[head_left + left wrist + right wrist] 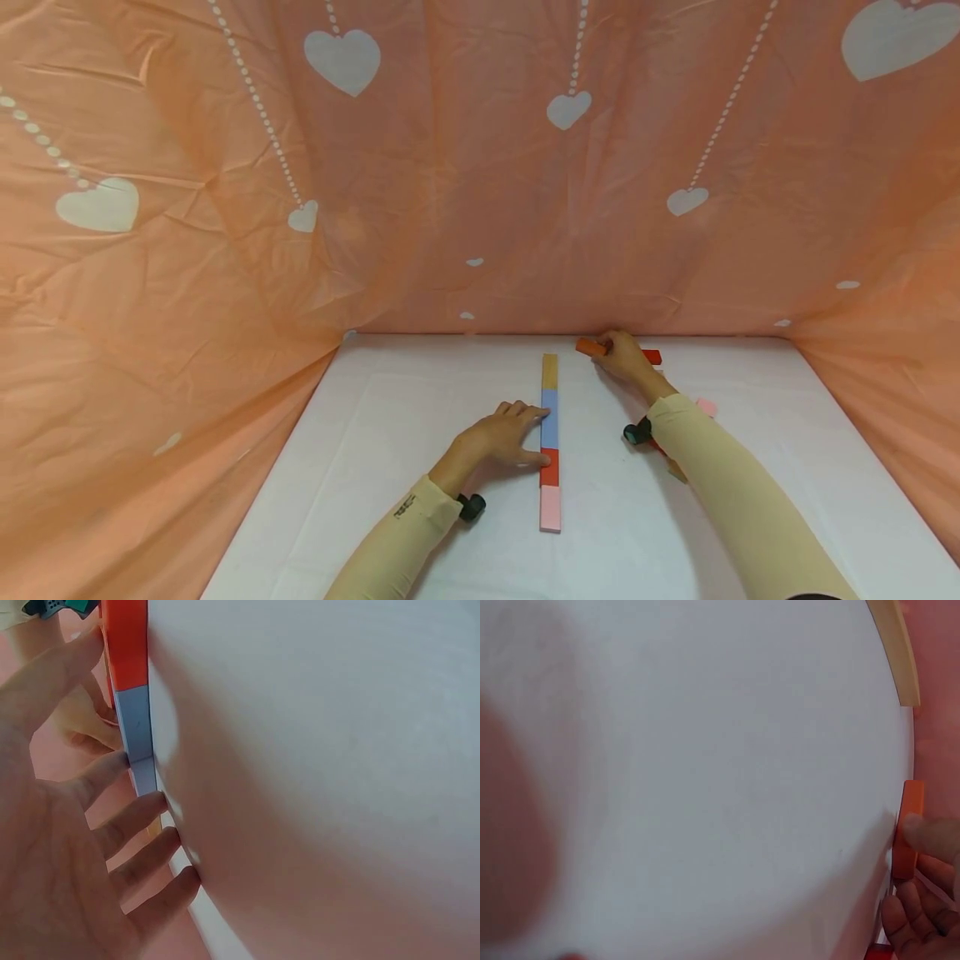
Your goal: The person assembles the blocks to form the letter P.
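A straight row of blocks lies on the white table: a plain wooden block [550, 371] at the far end, then a blue stretch [551, 432], a red block [550, 477] and a pink block [550, 508] nearest. In the left wrist view a seam divides the blue part [135, 724]. My left hand [504, 435] is at the row's left side with fingers spread, thumb by the red block and index fingertip at the blue. Right of the row's far end, my right hand [624, 358] pinches an orange block [591, 347] between thumb and fingers.
Behind the right hand lies another red block [652, 357]. A pink block [706, 407] and a wooden block [677, 472] show beside the right sleeve, which partly covers them. An orange cloth [480, 192] with white hearts hangs along the table's back edge and sides.
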The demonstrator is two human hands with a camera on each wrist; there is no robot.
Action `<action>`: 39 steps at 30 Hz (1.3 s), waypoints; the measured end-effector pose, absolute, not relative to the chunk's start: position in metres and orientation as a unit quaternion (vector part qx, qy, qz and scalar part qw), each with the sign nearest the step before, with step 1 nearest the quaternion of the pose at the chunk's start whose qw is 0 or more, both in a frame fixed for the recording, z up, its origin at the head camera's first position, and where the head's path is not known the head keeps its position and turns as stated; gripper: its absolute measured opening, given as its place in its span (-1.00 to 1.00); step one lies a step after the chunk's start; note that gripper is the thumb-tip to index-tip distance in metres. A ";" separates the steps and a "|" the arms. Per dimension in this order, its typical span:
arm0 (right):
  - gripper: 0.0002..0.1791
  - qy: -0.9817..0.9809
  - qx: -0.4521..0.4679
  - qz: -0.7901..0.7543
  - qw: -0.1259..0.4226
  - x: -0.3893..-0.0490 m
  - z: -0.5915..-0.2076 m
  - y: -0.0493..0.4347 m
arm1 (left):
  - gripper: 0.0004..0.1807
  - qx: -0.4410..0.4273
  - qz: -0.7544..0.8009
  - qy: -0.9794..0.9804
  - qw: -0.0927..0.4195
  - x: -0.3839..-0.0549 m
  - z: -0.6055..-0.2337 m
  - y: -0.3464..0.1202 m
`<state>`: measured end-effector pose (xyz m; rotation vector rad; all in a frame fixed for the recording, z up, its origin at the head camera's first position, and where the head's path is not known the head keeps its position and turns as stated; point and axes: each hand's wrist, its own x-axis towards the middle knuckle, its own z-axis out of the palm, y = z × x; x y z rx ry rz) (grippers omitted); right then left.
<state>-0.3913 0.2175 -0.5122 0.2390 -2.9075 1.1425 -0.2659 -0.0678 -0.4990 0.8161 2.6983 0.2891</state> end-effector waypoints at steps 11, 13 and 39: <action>-0.63 -0.926 0.096 0.366 -0.009 -0.394 -0.515 0.218 | -0.03 0.282 0.095 0.943 0.151 -0.267 -0.500 -0.067; -0.63 -0.922 0.103 0.374 -0.014 -0.394 -0.515 0.218 | -0.03 0.282 0.092 0.943 0.150 -0.267 -0.500 -0.067; -0.69 -0.915 0.137 0.377 -0.048 -0.385 -0.516 0.202 | -0.01 0.279 0.095 0.944 0.150 -0.266 -0.501 -0.066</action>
